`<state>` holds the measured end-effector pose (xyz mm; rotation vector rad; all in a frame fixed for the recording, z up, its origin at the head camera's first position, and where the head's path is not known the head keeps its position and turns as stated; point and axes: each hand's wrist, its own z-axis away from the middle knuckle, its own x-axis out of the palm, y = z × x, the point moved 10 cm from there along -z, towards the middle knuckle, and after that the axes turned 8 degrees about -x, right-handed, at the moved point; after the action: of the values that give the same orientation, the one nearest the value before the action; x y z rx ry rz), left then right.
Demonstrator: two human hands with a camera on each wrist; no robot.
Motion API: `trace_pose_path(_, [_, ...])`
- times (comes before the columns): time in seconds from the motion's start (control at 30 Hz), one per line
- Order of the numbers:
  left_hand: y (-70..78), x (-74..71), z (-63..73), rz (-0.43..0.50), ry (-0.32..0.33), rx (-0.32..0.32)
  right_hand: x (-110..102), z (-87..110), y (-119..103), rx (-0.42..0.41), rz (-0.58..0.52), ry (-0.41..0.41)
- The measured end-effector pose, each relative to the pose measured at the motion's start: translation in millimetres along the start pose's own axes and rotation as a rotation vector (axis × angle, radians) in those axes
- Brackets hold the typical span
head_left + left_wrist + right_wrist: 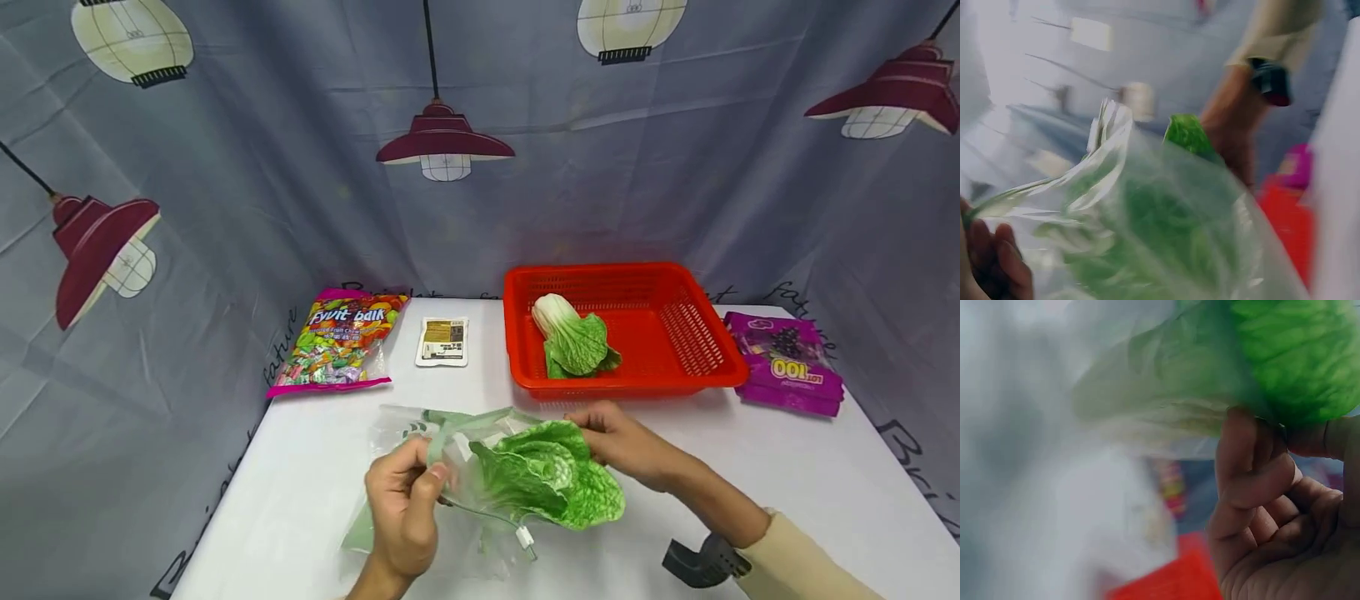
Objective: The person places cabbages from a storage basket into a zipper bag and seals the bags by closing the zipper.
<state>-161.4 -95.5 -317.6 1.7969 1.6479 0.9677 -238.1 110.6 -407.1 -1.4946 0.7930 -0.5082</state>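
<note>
At six o'clock on the worktop [277, 492], a leafy cabbage [592, 492] sits part-way inside a clear bag [468, 492], leaves protruding toward three o'clock. Left grip [408, 508] pinches the bag's rim; right grip [622, 442] appears to pinch it beside the leaves. Best held wide-mouthed, leaves tucked clear of the white slider [525, 537]. Around it: red basket [667, 321] holding a smaller cabbage [577, 346], one o'clock, likely crowding the right side; sweets packet [337, 342], ten; sachet [442, 342], eleven; purple packet [786, 362], two.
</note>
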Motion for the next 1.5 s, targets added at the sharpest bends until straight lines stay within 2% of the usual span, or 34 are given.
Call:
trace_pose_path(0.1, [25.3, -10.6, -13.2, -0.049, -0.001, -0.022, -9.4, -4.1, -51.4, -0.161, 0.025, 0.039])
trace_pose_path(0.2, [41.7, -9.9, -24.9, -0.109, -0.047, -0.053, -7.4, -9.0, -86.7, -0.231, 0.084, 0.032])
trace_pose_path(0.33, [55.9, -8.4, -36.1, -0.179, -0.083, -0.054, -7.9, -16.4, -118.0, -0.276, 0.114, 0.06])
trace_pose_path(0.5, [68.0, -11.3, -44.3, -0.184, -0.085, -0.011, -15.8, -21.4, -146.1, -0.369, 0.099, 0.116])
trace_pose_path(0.63, [84.3, -13.5, -46.7, -0.121, -0.045, 0.096, -21.8, -26.0, -155.7, -0.417, 0.117, 0.139])
trace_pose_path(0.73, [96.1, -5.5, -46.7, -0.094, -0.053, 0.178, -21.4, -37.9, -134.8, -0.31, 0.162, 0.094])
trace_pose_path(0.8, [96.7, 5.3, -47.3, -0.136, -0.081, 0.201, -19.5, -45.9, -111.6, -0.215, 0.216, 0.024])
trace_pose_path(0.9, [80.8, 23.6, -50.2, -0.278, -0.122, 0.163, -21.8, -53.0, -79.3, -0.129, 0.317, -0.072])
trace_pose_path(0.97, [57.8, 35.1, -52.4, -0.378, -0.145, 0.099, -27.1, -56.9, -60.8, -0.102, 0.39, -0.127])
trace_pose_path(1.03, [29.1, 45.7, -53.2, -0.441, -0.169, 0.011, -38.6, -61.4, -41.5, -0.056, 0.462, -0.147])
trace_pose_path(1.1, [-0.8, 55.4, -52.0, -0.465, -0.19, -0.079, -57.0, -67.8, -24.1, -0.007, 0.519, -0.11])
trace_pose_path(1.17, [-25.6, 64.7, -49.5, -0.473, -0.21, -0.145, -80.3, -75.6, -11.9, 0.024, 0.597, -0.025])
trace_pose_path(1.23, [-44.5, 74.2, -46.0, -0.469, -0.234, -0.189, -103.9, -83.2, -3.0, 0.059, 0.713, 0.077])
trace_pose_path(1.3, [-57.6, 83.1, -41.9, -0.463, -0.257, -0.216, -122.9, -90.6, 5.8, 0.098, 0.864, 0.14])
trace_pose_path(1.37, [-65.4, 90.2, -37.3, -0.455, -0.276, -0.232, -136.3, -96.4, 17.7, 0.176, 1.004, 0.153])
trace_pose_path(1.43, [-69.7, 95.0, -32.6, -0.448, -0.287, -0.246, -145.1, -100.8, 33.0, 0.267, 1.092, 0.125])
trace_pose_path(1.5, [-71.3, 98.2, -28.3, -0.438, -0.293, -0.253, -150.2, -103.0, 48.3, 0.359, 1.133, 0.072])
